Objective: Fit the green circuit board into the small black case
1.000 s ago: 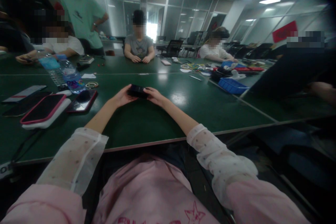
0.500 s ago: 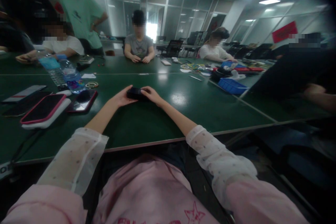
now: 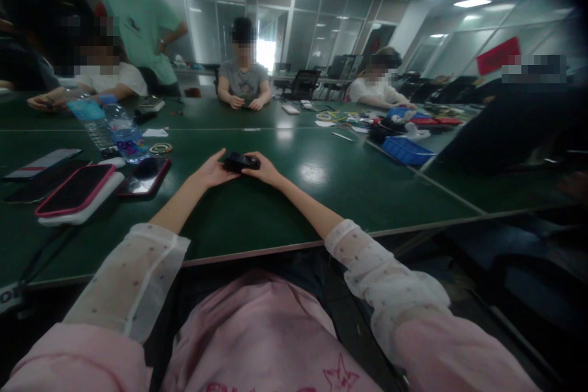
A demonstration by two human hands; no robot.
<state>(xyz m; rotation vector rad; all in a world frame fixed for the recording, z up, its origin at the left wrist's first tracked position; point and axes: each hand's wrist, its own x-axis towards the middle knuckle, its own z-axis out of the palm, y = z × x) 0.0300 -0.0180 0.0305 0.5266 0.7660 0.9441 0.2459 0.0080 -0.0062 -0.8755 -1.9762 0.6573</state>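
A small black boxy device [image 3: 239, 162] is held between my two hands over the green table; its exact kind I cannot make out. My left hand [image 3: 215, 170] supports its left end, with the thumb up along the side and the fingers reaching underneath. From the right, my right hand [image 3: 263, 168] grips the other end, its thumb and fingers pressed against the device. A rounded detail shows on the device's right end, near the right fingertips. The undersides of the device and some fingers are hidden.
Left of my hands lie several phones, including a pink-cased phone [image 3: 78, 191] and a dark phone [image 3: 144, 176]. Two water bottles [image 3: 126, 135] stand behind them, beside a tape roll [image 3: 160, 148]. A blue bin [image 3: 408, 150] and cables sit at the right. Several people are around the table.
The device has turned slightly in my hands, and its right end now shows more. My right fingers have shifted lower on it, while my left hand has moved a little left.
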